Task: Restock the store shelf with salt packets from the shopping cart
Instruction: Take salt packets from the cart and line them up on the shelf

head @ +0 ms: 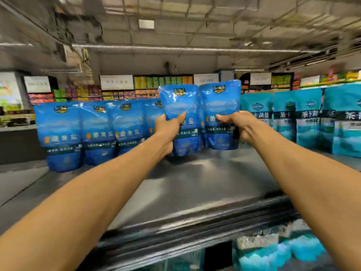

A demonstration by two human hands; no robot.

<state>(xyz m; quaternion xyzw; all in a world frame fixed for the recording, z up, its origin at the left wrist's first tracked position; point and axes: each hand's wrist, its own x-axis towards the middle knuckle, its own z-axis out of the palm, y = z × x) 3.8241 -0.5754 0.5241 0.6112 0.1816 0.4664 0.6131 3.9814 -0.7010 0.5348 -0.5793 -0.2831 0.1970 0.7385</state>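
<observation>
Blue salt packets are hanging just above the metal shelf (pixel 195 182), the left hand (pixel 168 128) gripping one (pixel 178 106) and the right hand (pixel 237 124) gripping the other (pixel 220 102), and they might be tipping over the standing blue row (pixel 93 133) when landing.

Bright blue salt packets (pixel 179 114), printed with gold crests and dark bands, are seen above the grey metal shelf (pixel 195 182). Teal packets (pixel 306 114) with dark bands are seen at the shelf's right end.
</observation>
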